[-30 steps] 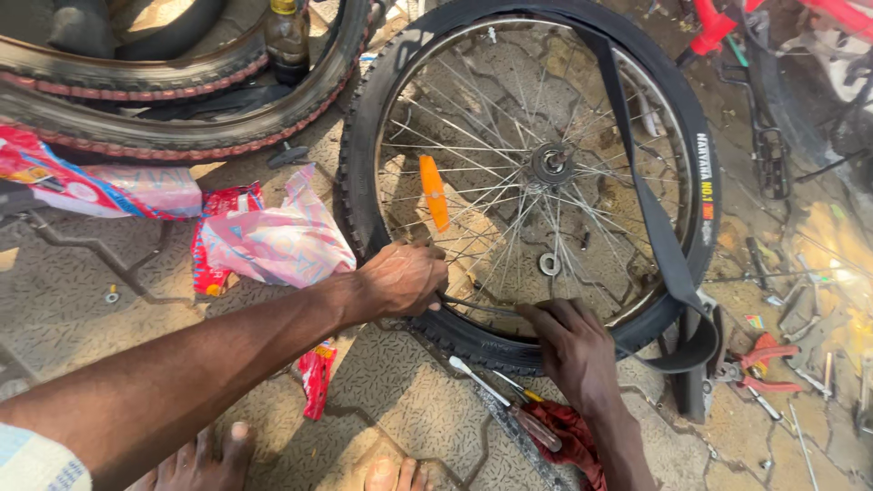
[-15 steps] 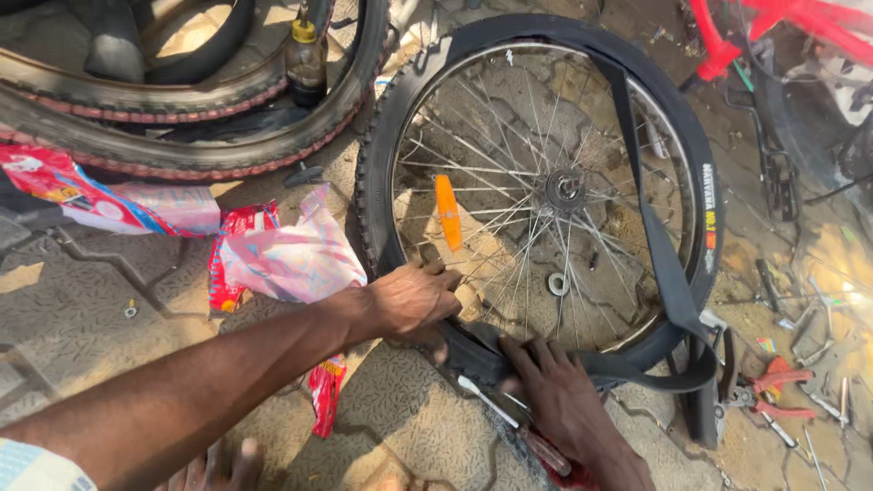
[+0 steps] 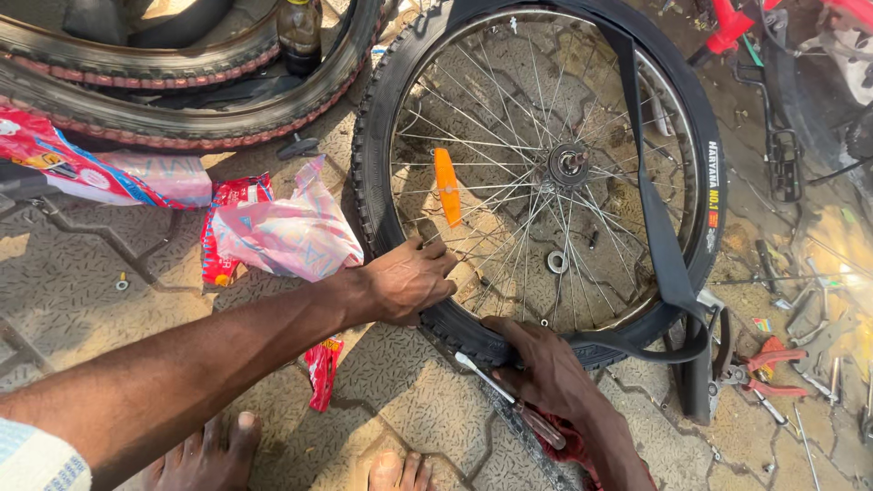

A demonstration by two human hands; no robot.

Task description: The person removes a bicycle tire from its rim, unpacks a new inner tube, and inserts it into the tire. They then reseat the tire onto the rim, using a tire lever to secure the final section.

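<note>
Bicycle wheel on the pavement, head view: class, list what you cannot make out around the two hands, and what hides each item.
- Right hand fingertips: tucked against the tyre, so their grip is unclear.
- Screwdriver: its handle end lies hidden under the right wrist.
- Left hand palm: faces down on the rim, hiding what lies beneath.
- Bottle: top cut off by the upper edge.
- Small tools at right: too cluttered to identify individually.

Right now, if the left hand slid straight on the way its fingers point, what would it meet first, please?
The left hand points right, across the rim; it would probably meet the wire spokes first, though depth is unclear.
</note>
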